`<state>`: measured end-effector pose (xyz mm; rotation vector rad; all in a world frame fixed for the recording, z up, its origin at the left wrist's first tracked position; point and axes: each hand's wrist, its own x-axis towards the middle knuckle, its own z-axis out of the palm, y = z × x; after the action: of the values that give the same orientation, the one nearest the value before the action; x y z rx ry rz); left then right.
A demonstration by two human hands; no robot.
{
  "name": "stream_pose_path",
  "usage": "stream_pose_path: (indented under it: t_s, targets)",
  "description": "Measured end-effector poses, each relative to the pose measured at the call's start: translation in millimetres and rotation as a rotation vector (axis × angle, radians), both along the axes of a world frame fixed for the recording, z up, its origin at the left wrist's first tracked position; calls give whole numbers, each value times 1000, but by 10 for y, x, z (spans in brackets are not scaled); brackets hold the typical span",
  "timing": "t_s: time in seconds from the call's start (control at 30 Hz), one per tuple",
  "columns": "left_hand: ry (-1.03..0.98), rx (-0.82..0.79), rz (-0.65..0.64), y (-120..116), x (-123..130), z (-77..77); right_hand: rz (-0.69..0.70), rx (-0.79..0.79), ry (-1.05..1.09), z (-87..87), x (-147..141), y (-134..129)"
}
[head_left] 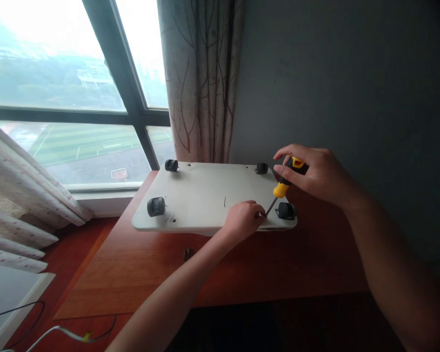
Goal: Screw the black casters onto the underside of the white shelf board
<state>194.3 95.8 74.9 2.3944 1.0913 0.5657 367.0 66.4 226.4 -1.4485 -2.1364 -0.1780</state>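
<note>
A white board (205, 195) lies flat on the table with black caster wheels facing up near its corners. My right hand (317, 173) grips the handle of a yellow and black screwdriver (281, 189), index finger partly raised. Its shaft slants down to the board's near right part, beside the near right caster (286, 210). My left hand (244, 220) rests on the board's near edge, its fingers closed at the screwdriver's tip. Whatever they pinch there is hidden. Small dark holes show near the board's corners, one by the near left caster (156, 207).
The reddish wooden table (139, 274) holds a small dark item (187, 254) in front of the board. Behind stand a patterned curtain (201, 83), a grey wall (333, 73) and a window. Cables (69, 333) hang at the lower left.
</note>
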Motion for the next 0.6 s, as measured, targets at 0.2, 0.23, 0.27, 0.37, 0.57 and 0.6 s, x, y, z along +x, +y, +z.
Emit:
stream_pose_path:
  t_s: [0.2,0.23,0.27,0.37,0.57,0.6]
  targets:
    - [-8,-2,-8,-1,-12,-7,-32,-4,0,-9,-10,50]
    - [-10,-3,-9,-2,-15,-8,-36,0,1,-11,-15,55]
    - [-12,-3,-10,-3,-17,-9,-36,7,5,-13,-22,58]
    - [-18,-2,-14,-5,-24,-19,-32,12,26,-11,-39,54]
    - [-31,1,-11,-4,-26,-41,18,-125,61,77,18,-8]
    - [-33,0,-12,-2,-26,-44,38,-158,65,93,37,-19]
